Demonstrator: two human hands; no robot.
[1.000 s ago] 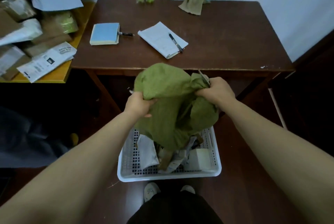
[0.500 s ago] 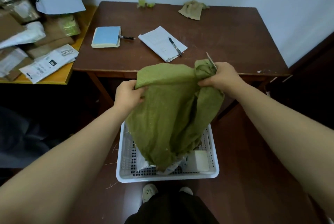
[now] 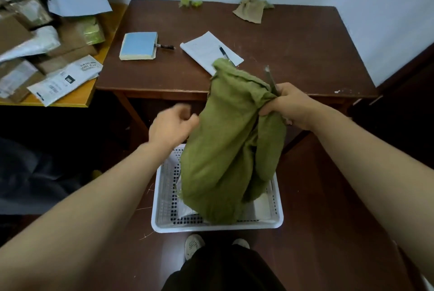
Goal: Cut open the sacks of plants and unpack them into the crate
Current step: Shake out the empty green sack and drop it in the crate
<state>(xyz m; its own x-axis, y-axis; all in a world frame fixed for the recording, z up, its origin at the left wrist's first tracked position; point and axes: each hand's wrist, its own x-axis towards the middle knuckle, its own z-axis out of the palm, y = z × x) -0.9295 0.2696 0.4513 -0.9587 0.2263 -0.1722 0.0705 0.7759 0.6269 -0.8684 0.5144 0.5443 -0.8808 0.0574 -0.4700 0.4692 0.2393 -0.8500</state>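
Sack of limp olive-green woven cloth (image 3: 225, 150) hanging over white perforated plastic crate (image 3: 211, 228)
It looks soft and light, best taken by its bunched top edge, where the right grip (image 3: 288, 107) clamps it with a thin blade (image 3: 271, 80). Left grip (image 3: 170, 127), blurred beside it: clamped or loose, cannot tell. Pale packets (image 3: 261, 207) lie in the crate.
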